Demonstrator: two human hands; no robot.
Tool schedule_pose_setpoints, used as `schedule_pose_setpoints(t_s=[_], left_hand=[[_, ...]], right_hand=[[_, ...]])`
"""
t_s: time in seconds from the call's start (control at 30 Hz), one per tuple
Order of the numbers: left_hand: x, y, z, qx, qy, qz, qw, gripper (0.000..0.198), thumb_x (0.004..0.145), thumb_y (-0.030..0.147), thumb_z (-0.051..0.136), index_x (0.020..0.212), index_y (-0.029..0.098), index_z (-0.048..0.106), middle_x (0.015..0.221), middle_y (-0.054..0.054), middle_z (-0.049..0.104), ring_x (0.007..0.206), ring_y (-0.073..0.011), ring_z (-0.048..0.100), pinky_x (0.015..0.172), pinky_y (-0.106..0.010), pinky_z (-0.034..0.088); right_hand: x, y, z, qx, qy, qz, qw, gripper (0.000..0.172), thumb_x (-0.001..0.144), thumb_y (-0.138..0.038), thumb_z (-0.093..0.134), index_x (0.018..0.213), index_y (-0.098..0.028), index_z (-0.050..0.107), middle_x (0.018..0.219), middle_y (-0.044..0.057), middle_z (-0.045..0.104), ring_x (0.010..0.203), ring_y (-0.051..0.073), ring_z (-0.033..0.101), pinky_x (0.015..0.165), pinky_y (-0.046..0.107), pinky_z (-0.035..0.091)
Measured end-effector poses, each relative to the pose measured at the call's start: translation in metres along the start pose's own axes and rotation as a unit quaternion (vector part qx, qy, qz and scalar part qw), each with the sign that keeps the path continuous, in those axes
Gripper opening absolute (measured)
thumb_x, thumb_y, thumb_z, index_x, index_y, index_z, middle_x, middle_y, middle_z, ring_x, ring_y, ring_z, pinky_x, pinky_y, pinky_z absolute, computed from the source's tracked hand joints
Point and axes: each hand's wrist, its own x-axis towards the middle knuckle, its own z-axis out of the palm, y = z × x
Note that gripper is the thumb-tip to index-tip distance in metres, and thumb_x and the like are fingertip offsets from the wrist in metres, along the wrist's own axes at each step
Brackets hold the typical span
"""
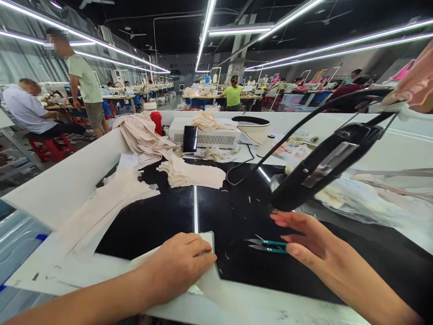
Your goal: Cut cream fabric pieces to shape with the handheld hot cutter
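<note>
My left hand (pixel 179 264) lies curled, knuckles up, on a white piece of fabric (pixel 206 239) at the near edge of a glossy black work surface (pixel 162 216). My right hand (pixel 304 239) hovers over the black surface with fingers stretched out and slightly apart, holding nothing. Just left of its fingertips lie small teal-handled thread snips (pixel 267 246). A black tool on a cable (pixel 324 167) hangs right above my right hand.
Beige fabric pieces lie in stacks at the left (pixel 101 207) and centre (pixel 192 174), with a larger heap (pixel 142 133) behind. A white machine box (pixel 206 135), a phone (pixel 190 138), a bowl (pixel 252 127) and a plastic bag (pixel 365 201) stand around. Other people work at distant tables.
</note>
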Motion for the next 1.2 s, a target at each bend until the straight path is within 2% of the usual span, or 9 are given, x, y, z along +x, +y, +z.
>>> schedule_pose_setpoints(t_s=[0.2, 0.4, 0.53, 0.67, 0.73, 0.87, 0.97, 1.07, 1.2], left_hand=[[0.009, -0.003, -0.001, 0.013, -0.011, 0.023, 1.0, 0.019, 0.105, 0.01, 0.053, 0.114, 0.017, 0.069, 0.106, -0.008, 0.074, 0.101, -0.0189, 0.071, 0.087, -0.03, 0.06], [0.007, -0.012, 0.001, 0.005, 0.014, 0.032, 0.999, 0.021, 0.103, 0.006, 0.052, 0.115, 0.013, 0.068, 0.111, -0.008, 0.076, 0.102, -0.0216, 0.072, 0.085, -0.034, 0.062], [0.001, -0.014, -0.006, 0.008, 0.018, 0.032, 0.999, 0.023, 0.104, 0.006, 0.049, 0.116, 0.013, 0.067, 0.115, -0.009, 0.075, 0.103, -0.0219, 0.073, 0.084, -0.035, 0.063], [0.0, -0.013, -0.012, 0.003, 0.031, 0.035, 0.999, 0.024, 0.108, 0.009, 0.045, 0.116, 0.013, 0.067, 0.114, -0.008, 0.076, 0.104, -0.0208, 0.073, 0.087, -0.033, 0.062], [0.002, -0.012, -0.012, 0.01, 0.049, 0.037, 0.998, 0.024, 0.109, 0.011, 0.044, 0.116, 0.012, 0.067, 0.114, -0.008, 0.076, 0.105, -0.0203, 0.072, 0.091, -0.033, 0.062], [0.01, -0.013, -0.005, 0.028, 0.058, 0.034, 0.997, 0.02, 0.107, 0.01, 0.05, 0.118, 0.011, 0.066, 0.113, -0.009, 0.075, 0.105, -0.0204, 0.072, 0.094, -0.033, 0.061], [0.014, -0.015, 0.002, 0.047, 0.019, 0.028, 0.998, 0.017, 0.106, 0.009, 0.051, 0.111, 0.013, 0.067, 0.105, -0.008, 0.073, 0.097, -0.0205, 0.071, 0.088, -0.034, 0.061], [0.015, -0.015, 0.007, 0.072, -0.009, 0.03, 0.997, 0.018, 0.106, 0.008, 0.05, 0.1, 0.015, 0.065, 0.094, -0.006, 0.069, 0.087, -0.0196, 0.069, 0.083, -0.033, 0.06], [0.01, -0.012, 0.012, 0.098, 0.001, 0.045, 0.994, 0.02, 0.104, 0.004, 0.05, 0.095, 0.015, 0.064, 0.089, -0.005, 0.067, 0.082, -0.0194, 0.066, 0.081, -0.034, 0.059]], right_hand=[[0.035, -0.032, 0.012, -0.032, 0.1, 0.015, 0.994, 0.092, 0.059, -0.097, 0.066, 0.116, -0.025, 0.053, 0.105, 0.015, 0.074, 0.105, 0.042, 0.072, 0.094, 0.065, 0.058], [0.067, -0.053, 0.026, 0.092, 0.121, -0.118, 0.981, 0.119, 0.064, -0.088, 0.075, 0.157, -0.031, 0.027, 0.145, 0.018, 0.06, 0.127, 0.041, 0.064, 0.104, 0.064, 0.054], [0.087, -0.075, 0.044, 0.169, 0.163, -0.179, 0.955, 0.094, 0.078, -0.079, 0.073, 0.152, -0.035, 0.035, 0.132, 0.012, 0.068, 0.119, 0.035, 0.07, 0.1, 0.055, 0.058], [0.096, -0.094, 0.059, 0.179, 0.186, -0.197, 0.946, 0.05, 0.089, -0.065, 0.072, 0.124, -0.033, 0.057, 0.113, 0.008, 0.074, 0.102, 0.032, 0.075, 0.091, 0.053, 0.062], [0.093, -0.101, 0.066, 0.195, 0.201, -0.176, 0.944, 0.039, 0.089, -0.061, 0.073, 0.109, -0.031, 0.059, 0.103, 0.006, 0.073, 0.092, 0.031, 0.074, 0.085, 0.053, 0.063], [0.078, -0.106, 0.076, 0.209, 0.213, -0.177, 0.938, 0.043, 0.082, -0.057, 0.081, 0.103, -0.031, 0.055, 0.093, 0.004, 0.069, 0.081, 0.028, 0.07, 0.08, 0.05, 0.062], [0.066, -0.103, 0.082, 0.24, 0.184, -0.181, 0.936, 0.045, 0.081, -0.059, 0.082, 0.102, -0.03, 0.054, 0.087, 0.002, 0.067, 0.07, 0.023, 0.067, 0.069, 0.044, 0.061], [0.061, -0.098, 0.091, 0.329, 0.151, -0.193, 0.912, 0.046, 0.084, -0.061, 0.079, 0.104, -0.03, 0.051, 0.081, -0.003, 0.064, 0.058, 0.018, 0.062, 0.055, 0.035, 0.057], [0.062, -0.094, 0.102, 0.41, 0.134, -0.21, 0.877, 0.043, 0.086, -0.054, 0.079, 0.107, -0.03, 0.05, 0.078, -0.006, 0.063, 0.055, 0.014, 0.059, 0.052, 0.03, 0.054]])
